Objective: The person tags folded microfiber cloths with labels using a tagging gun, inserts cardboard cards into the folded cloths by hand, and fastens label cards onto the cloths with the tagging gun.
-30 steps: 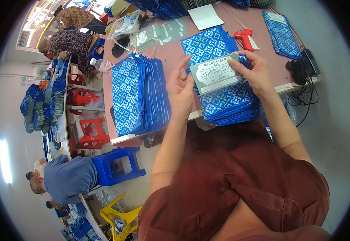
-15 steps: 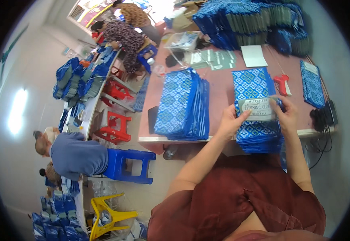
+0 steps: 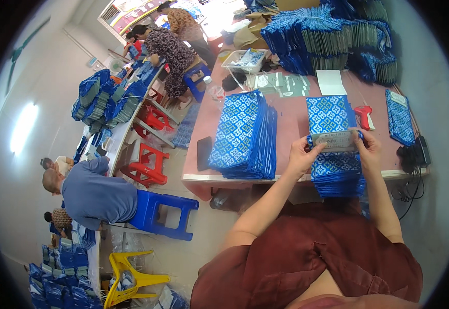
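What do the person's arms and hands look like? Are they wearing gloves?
No gloves. The left hand and right hand are bare, and so are both forearms. The person wears a dark red shirt with short sleeves that end near the elbows. No rings, watch or bracelets can be made out.

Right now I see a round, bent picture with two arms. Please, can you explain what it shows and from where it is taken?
A camera worn on a person's head looks down; its wide lens bends the edges. The arms are that person's own. The left hand and right hand each hold one end of a grey card over a stack of blue patterned bags. On the pink table lie a second bag stack, a red tagging tool and a white sheet. Other people work at the left.
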Demonstrator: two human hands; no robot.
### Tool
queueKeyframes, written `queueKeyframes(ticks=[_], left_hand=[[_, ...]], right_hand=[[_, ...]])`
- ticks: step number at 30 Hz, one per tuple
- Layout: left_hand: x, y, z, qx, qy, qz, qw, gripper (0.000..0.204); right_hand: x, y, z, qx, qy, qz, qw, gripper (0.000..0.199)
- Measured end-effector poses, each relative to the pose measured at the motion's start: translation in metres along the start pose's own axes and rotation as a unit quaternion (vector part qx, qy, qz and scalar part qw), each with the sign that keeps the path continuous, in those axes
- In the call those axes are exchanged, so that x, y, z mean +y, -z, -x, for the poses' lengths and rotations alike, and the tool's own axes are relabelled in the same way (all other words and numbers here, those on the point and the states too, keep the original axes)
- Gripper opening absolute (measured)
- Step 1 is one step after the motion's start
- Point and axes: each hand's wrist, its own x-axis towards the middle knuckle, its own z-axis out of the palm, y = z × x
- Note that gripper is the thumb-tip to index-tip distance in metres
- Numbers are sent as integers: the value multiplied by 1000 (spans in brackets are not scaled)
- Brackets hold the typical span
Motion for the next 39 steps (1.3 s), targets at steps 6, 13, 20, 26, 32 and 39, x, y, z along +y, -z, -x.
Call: queueKeyframes(ticks=[6, 13, 20, 26, 32, 39], left_hand=[[6, 16, 6, -24, 49, -122, 991, 27], [-30, -7, 18, -37, 106, -71, 991, 28], [-48, 38, 33, -3, 139, -175, 975, 29], [-56, -2, 29, -23, 58, -159, 985, 26], [-68, 12, 35, 49, 8, -109, 993, 23], [-74, -15, 23, -41, 31, -103, 993, 24]], right_hand=[[-8, -15, 0, -5, -33, 42, 999, 26], [34, 57, -23, 186, -169, -143, 957, 33], [117, 80, -89, 93, -157, 289, 940, 46], [273, 151, -158, -34, -170, 455, 874, 50], [246, 60, -189, -72, -168, 611, 770, 44], [306, 209, -199, 90, -199, 468, 856, 39]])
